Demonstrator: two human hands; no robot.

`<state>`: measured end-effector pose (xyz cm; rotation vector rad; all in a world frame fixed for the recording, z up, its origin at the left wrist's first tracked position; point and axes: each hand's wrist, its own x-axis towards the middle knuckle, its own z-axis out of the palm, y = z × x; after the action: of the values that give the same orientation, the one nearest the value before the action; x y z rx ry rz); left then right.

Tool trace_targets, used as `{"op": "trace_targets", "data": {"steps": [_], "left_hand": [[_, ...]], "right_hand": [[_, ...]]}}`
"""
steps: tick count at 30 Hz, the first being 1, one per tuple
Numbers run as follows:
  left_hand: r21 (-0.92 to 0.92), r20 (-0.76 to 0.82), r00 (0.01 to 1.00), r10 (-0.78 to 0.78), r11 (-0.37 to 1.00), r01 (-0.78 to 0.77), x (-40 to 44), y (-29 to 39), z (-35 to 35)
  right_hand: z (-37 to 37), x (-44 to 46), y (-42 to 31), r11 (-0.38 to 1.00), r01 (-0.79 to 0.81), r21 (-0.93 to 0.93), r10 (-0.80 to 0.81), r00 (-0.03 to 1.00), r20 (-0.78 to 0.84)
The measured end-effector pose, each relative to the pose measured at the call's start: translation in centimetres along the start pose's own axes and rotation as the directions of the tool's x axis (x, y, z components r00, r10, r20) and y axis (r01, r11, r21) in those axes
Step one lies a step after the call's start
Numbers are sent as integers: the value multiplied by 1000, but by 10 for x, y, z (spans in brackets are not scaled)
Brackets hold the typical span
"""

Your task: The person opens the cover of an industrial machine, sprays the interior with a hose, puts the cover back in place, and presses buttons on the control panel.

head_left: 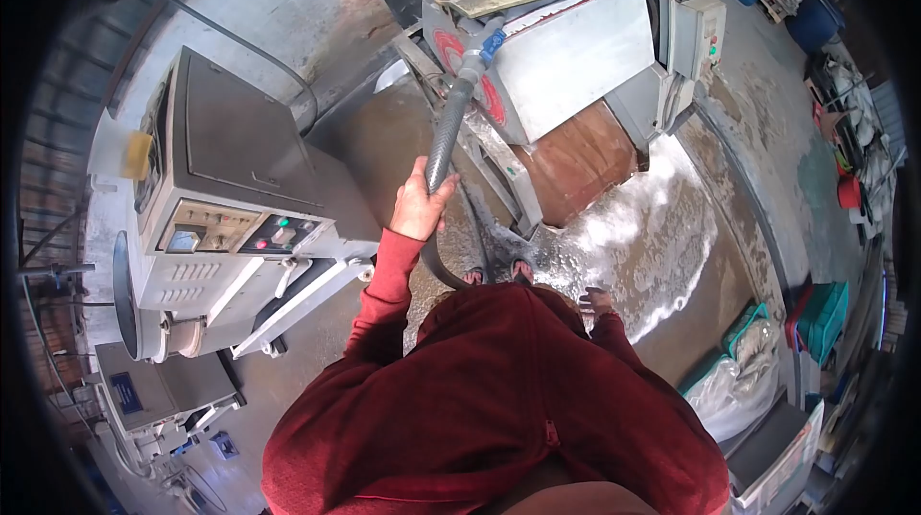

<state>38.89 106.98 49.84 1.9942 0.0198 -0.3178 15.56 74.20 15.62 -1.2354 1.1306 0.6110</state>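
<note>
Left hand (420, 208), bare, in a dark red sleeve (384, 275), wrapped around a grey braided tubular hose (448, 139) held out forward. Right hand (597, 302), low at the right side, small and dim; impossible to tell whether holding anything. At the hose's far end, a metal valve (470, 66) with a blue lever (493, 41), overlapping in view a tilted white-and-grey metal machine (580, 55). Below, a reddish-brown panel (580, 160). Around the feet (521, 270) and rightward, wet floor (724, 275) with bright white patches (614, 227). Leftward, a grey metal cabinet (245, 131) with coloured buttons (280, 227).
</note>
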Motion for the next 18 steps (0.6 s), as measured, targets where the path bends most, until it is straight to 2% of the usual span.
{"op": "trace_targets", "data": {"steps": [7,10,13,18], "left_hand": [[7,3,1000,-3,1000,3,-1,1,0],[22,-1,1000,-7,1000,7,-1,-2,1],[25,-1,1000,-9,1000,9,-1,-3,2],[-12,1,1000,5,1000,-5,-3,0,3]], "right_hand": [[7,-6,-11,1000,-10,-5,10,999,-40],[-9,18,9,927,208,-312,-157,971,179],[1,8,4,1000,-10,-25,10,1000,-27],[-2,9,7,1000,-20,-15,20,999,-37]]}}
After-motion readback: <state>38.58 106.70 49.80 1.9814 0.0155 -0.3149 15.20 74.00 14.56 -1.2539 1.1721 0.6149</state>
